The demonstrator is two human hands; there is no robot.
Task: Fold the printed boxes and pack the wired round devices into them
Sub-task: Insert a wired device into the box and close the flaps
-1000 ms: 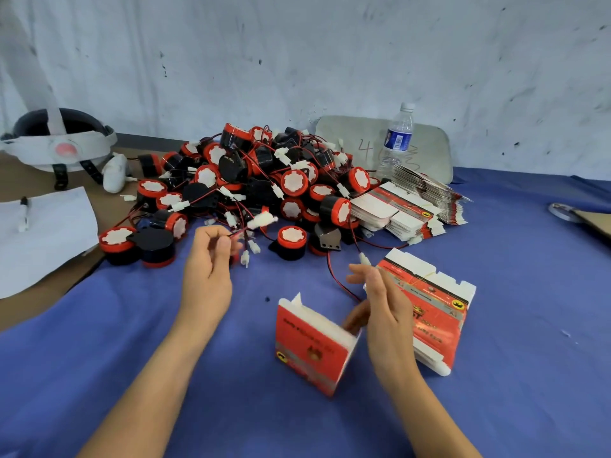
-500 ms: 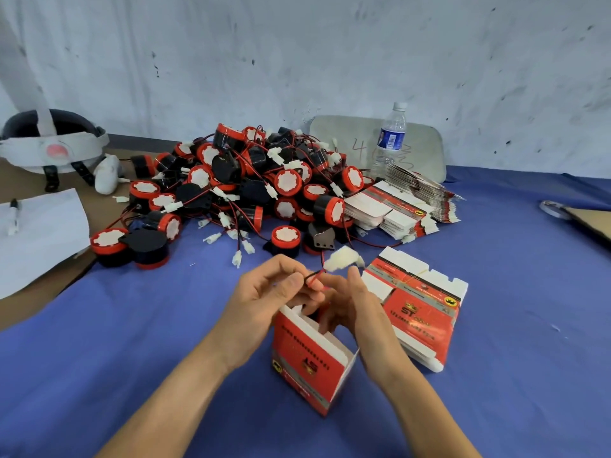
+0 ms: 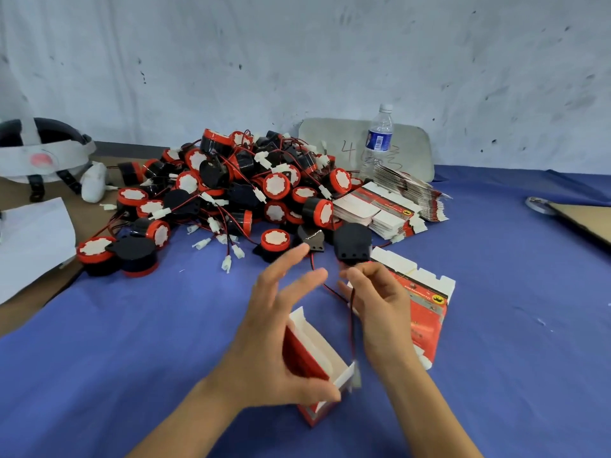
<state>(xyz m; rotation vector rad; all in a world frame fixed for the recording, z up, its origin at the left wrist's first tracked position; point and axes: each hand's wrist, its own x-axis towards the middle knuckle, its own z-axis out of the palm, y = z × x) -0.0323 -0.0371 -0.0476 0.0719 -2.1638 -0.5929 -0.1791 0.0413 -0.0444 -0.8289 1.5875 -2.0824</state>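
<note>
Well off to the left of the grip lies the heap of red-capped black round devices (image 3: 231, 200), their leads tangled together, so pulling one free by its lead would likely drag its neighbours along. Nearer, the left hand (image 3: 277, 345) is released, fingers straight and spread, holding nothing; its thumb lies at the near corner of the red and white printed cardboard box (image 3: 302, 358), which stands with its mouth open just below and to the left of the grip. That box looks light and thin-walled, so it probably tips or dents under a push and wants steadying at its corners. Straight down from the grip hangs the thin red and black wire (image 3: 352, 325), limp, ending in a small white plastic connector (image 3: 356, 378) that is blurred beside the box mouth. The right hand (image 3: 383, 309) pinches the black round plastic device (image 3: 352, 241) at its near edge, where the wire leaves it, and the body sits just beyond the fingertips. The shell looks rigid and light; holding the body seems safer than the lead, which could strain at its joint. Under the right hand rests a flattened red and white printed carton (image 3: 426, 309).
</note>
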